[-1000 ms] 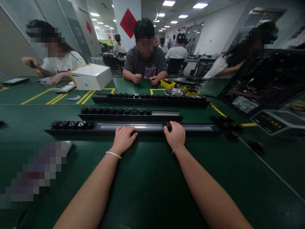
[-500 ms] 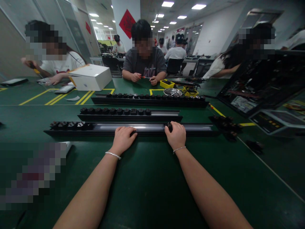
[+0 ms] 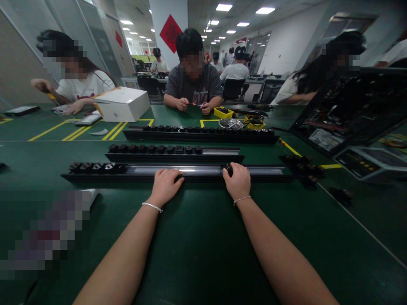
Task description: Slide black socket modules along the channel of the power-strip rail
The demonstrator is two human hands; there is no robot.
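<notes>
A long black power track (image 3: 203,178) with a shiny inner strip lies crosswise on the green table in front of me. My left hand (image 3: 165,186) rests on its near middle part, fingers wrapped over the edge. Farther right, my right hand (image 3: 238,181) is closed around a round black socket module (image 3: 228,169) sitting at the track's channel. The underside of this module is hidden. Several similar black modules (image 3: 95,167) sit in a row at the track's left end. Between them and my right hand, the shiny strip shows bare except where my left hand covers it.
Two more black tracks (image 3: 219,157) with modules lie beyond. Loose black parts (image 3: 302,167) are heaped by the right end. An open computer case (image 3: 352,106) and a power supply box (image 3: 372,163) stand right. A co-worker (image 3: 193,80) opposite holds a screwdriver; a white box (image 3: 124,106) stands left.
My right hand and the module in it have shifted very slightly to the right along the track. My left hand keeps its hold, and the view has moved a touch.
</notes>
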